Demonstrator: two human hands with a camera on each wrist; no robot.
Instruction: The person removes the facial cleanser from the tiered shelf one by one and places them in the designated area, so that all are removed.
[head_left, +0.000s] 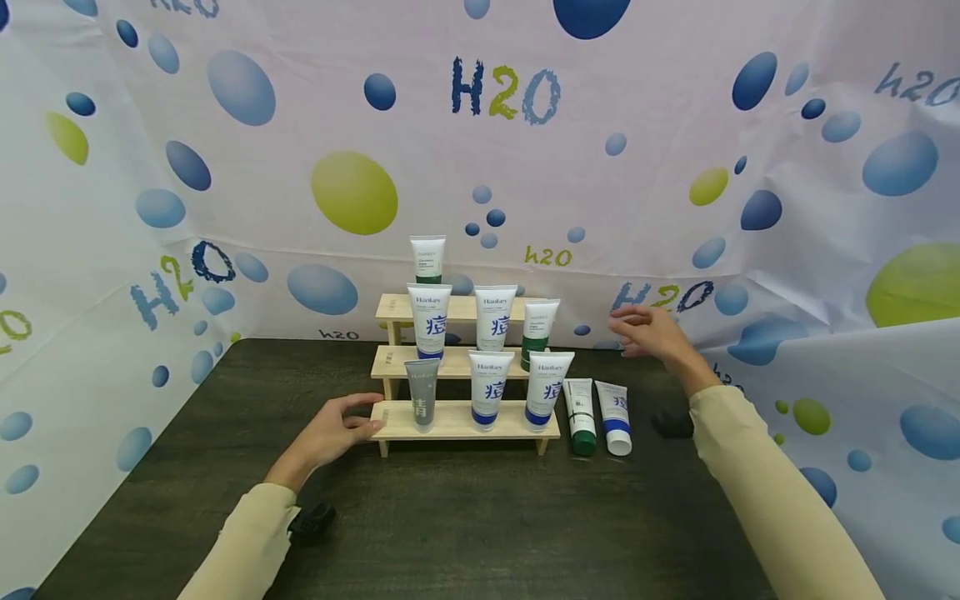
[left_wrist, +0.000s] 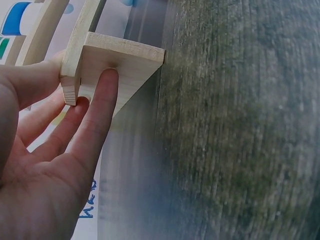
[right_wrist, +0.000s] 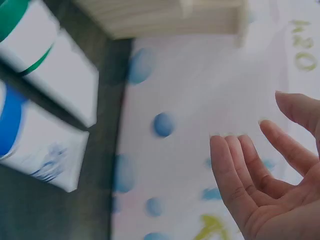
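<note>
A three-step wooden display rack (head_left: pixel 442 417) stands on the dark table, holding upright squeeze tubes. My left hand (head_left: pixel 332 431) grips the left end of its lowest step; in the left wrist view the thumb lies along the board (left_wrist: pixel 75 60) and one fingertip touches the side support. A grey tube (head_left: pixel 423 396) stands nearest that hand, with two white-and-blue tubes (head_left: pixel 491 390) further right on the same step. My right hand (head_left: pixel 651 335) is raised right of the rack, fingers loosely bent, holding nothing. Below it lie a white-and-green tube (head_left: pixel 580 417) and a white-and-blue tube (head_left: pixel 615 417).
On the middle step are two white-and-blue tubes (head_left: pixel 495 317) and a green-ended tube (head_left: pixel 538 329). A single green-ended tube (head_left: pixel 428 260) tops the rack. Behind the table (head_left: pixel 465 525) hangs a bubble-printed cloth (head_left: pixel 285 192), which also runs along both sides.
</note>
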